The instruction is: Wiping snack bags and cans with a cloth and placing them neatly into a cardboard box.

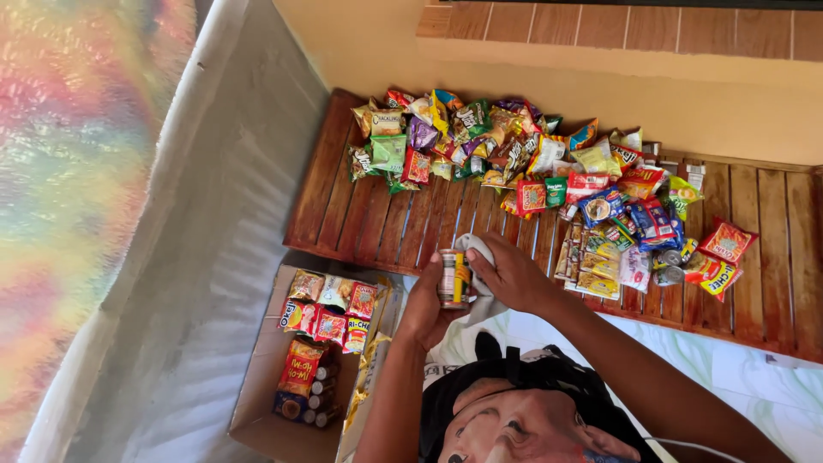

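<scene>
Left hand (pixel 422 307) closed around a small tin can (pixel 453 279), held upright just off the near edge of the slatted wooden counter (pixel 360 214); right hand (pixel 513 276) pressing a grey cloth (pixel 477 254) against the can's top and side, fingers curled over the fabric. Best done, by the look of it, with the can gripped low and steady while the cloth turns round the rim, clear of the packets. One can in hand, one cloth. Heap of snack packets (pixel 480 141) along the far edge of the counter, too overlapped for a sure count, well over twenty. Flat sachets (pixel 596 261) in a loose stack near the near edge, perhaps ten. Two orange-red packets (pixel 720 257) set apart toward the right end. One open cardboard box (pixel 257 411) on the floor below the counter's left corner, holding about seven packets and, it seems, four small tins in a row.
</scene>
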